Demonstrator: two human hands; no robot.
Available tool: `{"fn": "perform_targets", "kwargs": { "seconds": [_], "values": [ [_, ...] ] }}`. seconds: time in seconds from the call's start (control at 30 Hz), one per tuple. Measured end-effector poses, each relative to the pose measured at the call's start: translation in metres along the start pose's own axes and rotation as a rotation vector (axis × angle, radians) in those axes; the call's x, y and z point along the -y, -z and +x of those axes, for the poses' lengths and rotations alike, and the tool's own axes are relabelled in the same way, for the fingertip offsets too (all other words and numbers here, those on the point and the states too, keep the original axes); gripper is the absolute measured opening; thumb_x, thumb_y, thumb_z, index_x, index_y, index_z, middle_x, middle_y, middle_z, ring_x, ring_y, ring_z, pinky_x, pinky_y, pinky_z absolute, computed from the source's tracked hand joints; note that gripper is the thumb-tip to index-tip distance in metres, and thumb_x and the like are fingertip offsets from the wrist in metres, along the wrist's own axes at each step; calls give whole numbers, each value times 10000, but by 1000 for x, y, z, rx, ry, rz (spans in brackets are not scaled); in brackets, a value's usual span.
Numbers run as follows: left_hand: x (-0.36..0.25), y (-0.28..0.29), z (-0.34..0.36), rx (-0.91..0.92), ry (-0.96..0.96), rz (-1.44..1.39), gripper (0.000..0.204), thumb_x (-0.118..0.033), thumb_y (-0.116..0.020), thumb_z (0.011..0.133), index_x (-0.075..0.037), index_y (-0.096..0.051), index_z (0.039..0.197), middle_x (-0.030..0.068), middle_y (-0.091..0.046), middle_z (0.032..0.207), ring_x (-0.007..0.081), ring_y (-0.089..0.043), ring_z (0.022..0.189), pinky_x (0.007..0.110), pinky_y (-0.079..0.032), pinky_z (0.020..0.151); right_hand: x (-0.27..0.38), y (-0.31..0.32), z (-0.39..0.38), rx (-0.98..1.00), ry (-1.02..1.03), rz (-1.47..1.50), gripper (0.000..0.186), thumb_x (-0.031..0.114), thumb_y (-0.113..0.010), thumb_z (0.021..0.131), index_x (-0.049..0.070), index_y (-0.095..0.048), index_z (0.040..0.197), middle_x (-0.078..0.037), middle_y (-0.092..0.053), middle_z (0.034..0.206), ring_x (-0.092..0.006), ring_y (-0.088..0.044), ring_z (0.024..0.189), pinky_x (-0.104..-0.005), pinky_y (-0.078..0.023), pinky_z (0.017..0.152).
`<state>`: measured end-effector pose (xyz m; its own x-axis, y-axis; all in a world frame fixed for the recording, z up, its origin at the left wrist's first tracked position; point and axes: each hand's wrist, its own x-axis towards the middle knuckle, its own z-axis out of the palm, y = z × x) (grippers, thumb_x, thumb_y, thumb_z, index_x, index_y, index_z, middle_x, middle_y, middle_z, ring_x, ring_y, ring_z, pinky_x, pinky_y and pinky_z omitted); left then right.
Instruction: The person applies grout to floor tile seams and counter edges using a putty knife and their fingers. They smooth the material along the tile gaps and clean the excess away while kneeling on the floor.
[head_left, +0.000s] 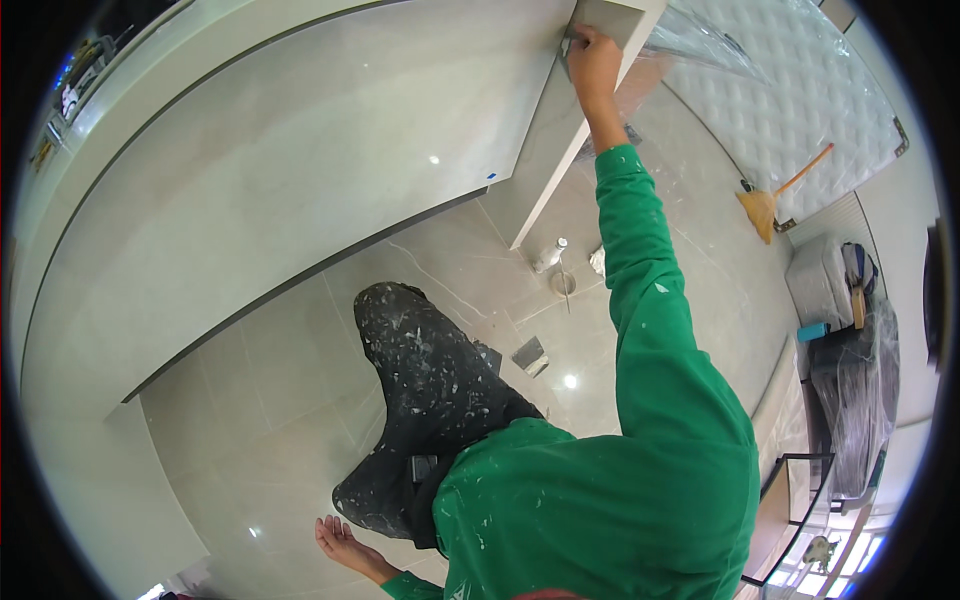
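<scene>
My right hand [596, 56], on an outstretched arm in a green sleeve, is closed at the upper end of the narrow side face [545, 135] of a large pale panel [300, 150]. A thin grey edge shows by its fingers, but what they hold is mostly hidden. Low in the picture, beside my knee, my left hand [345, 545] hangs with its fingers loosely stretched and nothing in it. My black trousers [430, 380] are spattered with pale spots. On the tiles near my leg lies a small flat piece, part dark and part light grey [530, 357].
A white bottle [548, 256] and a small round container [563, 284] with a thin stick stand on the floor near the panel's end. A plastic-wrapped quilted mattress [790, 100], a broom [760, 209] and wrapped furniture [858, 385] line the right side.
</scene>
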<state>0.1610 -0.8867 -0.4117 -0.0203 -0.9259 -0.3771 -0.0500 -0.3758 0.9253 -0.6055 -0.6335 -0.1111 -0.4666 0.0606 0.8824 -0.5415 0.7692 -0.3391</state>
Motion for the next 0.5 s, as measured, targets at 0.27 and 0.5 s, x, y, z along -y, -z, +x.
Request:
{"fn": "perform_targets", "kwargs": {
  "seconds": [0.27,0.5],
  "values": [
    [-1,-4,-1,-4,10,8,352,-323,-543,1014,-81,-569,1270,83,-600,1173,184,-563,1083,336,-419,934,8,7,5,2,-48,38,247,37,-629,829,24,-744,1047,-250,-708,925,-426,-686,873,-448,-542,823],
    [-2,0,2,27,16,33,411,-348,-535,1018,-78,-533,1328,105,-578,1246,204,-542,1140,342,-403,981,16,20,9,-114,41,70,250,12,-605,837,-21,-726,1052,-252,-706,982,-403,-689,902,-433,-540,841]
  ]
}}
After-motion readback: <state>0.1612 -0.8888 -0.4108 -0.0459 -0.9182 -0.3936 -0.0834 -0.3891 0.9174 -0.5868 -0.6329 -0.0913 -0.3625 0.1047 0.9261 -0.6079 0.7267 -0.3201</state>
